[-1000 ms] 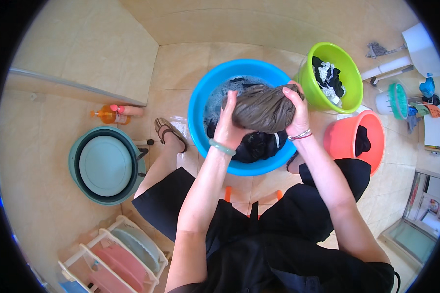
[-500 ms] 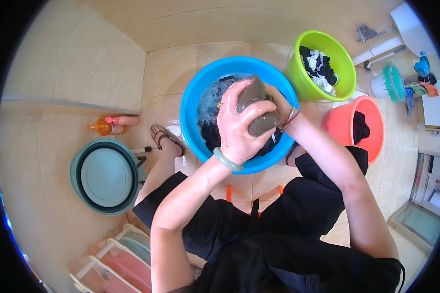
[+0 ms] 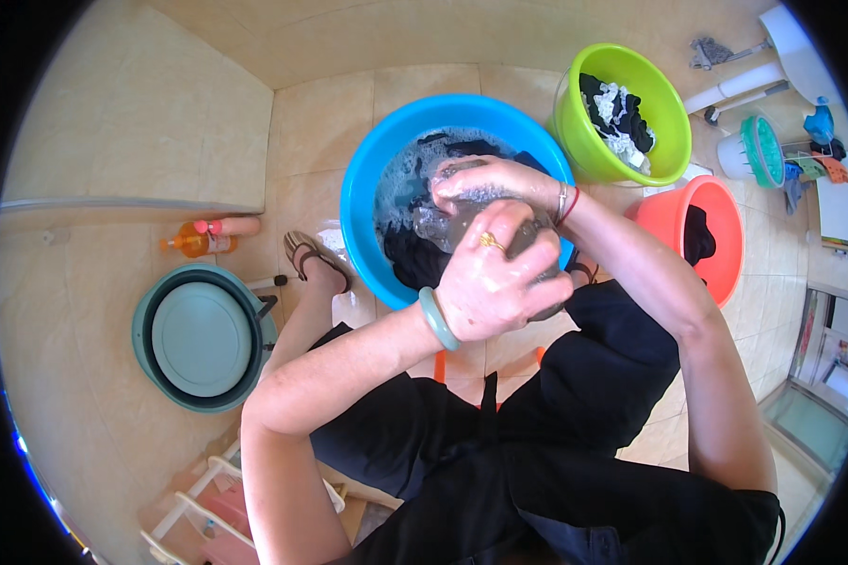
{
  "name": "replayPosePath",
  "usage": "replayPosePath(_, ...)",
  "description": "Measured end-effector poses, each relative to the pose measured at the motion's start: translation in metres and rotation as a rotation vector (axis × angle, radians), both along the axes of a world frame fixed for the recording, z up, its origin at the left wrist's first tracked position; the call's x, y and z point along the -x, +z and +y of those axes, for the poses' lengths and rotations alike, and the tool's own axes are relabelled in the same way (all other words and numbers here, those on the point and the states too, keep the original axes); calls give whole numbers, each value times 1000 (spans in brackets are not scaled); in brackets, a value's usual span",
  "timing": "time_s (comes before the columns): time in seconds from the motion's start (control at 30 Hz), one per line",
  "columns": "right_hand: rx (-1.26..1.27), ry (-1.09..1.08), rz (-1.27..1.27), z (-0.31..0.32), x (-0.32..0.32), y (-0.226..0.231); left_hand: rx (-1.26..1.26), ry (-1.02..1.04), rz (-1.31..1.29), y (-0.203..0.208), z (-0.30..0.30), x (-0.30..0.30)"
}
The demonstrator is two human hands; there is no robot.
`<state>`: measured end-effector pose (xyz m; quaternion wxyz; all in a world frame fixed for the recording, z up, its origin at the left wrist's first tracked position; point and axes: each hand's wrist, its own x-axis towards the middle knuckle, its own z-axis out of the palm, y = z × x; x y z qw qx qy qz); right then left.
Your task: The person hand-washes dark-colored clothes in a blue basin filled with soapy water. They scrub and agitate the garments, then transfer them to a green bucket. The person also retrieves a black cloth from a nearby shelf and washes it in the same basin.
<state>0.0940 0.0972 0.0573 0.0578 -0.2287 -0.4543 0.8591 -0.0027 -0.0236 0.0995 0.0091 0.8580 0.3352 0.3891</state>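
Observation:
Over the blue basin (image 3: 356,235) I hold a wet, bunched grey-brown cloth (image 3: 528,234) in both hands. My left hand (image 3: 499,278), with a pale green bangle at the wrist and a ring, wraps its fingers round the nearer part. Farther out, my right hand (image 3: 485,181) is curled over the other end, with suds on and under its fingers. Which garment the cloth is, I cannot tell. Below, foamy water (image 3: 400,184) fills the basin, and dark clothes (image 3: 413,259) lie soaking in it.
A lime-green bucket (image 3: 674,141) with black and white clothes stands at the far right. Nearer is a coral bucket (image 3: 728,240) with a black cloth. To the left are a grey-green collapsible basin (image 3: 203,339), an orange bottle (image 3: 193,240) and a pink bottle (image 3: 236,226). My feet flank the blue basin.
My left hand has moved nearer and to the right, turning its back upward. My right hand has come over the cloth's far side, and suds now show around the fingers.

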Motion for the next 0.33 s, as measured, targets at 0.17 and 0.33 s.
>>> replayPosePath(0.17, -86, 8, -88, -8, 6, 14, -107, 21, 145, -15, -9, -6)
replayPosePath(0.33, -246, 57, -184, -8, 5, 12, -140, -77, 254, -29, -6, -11)
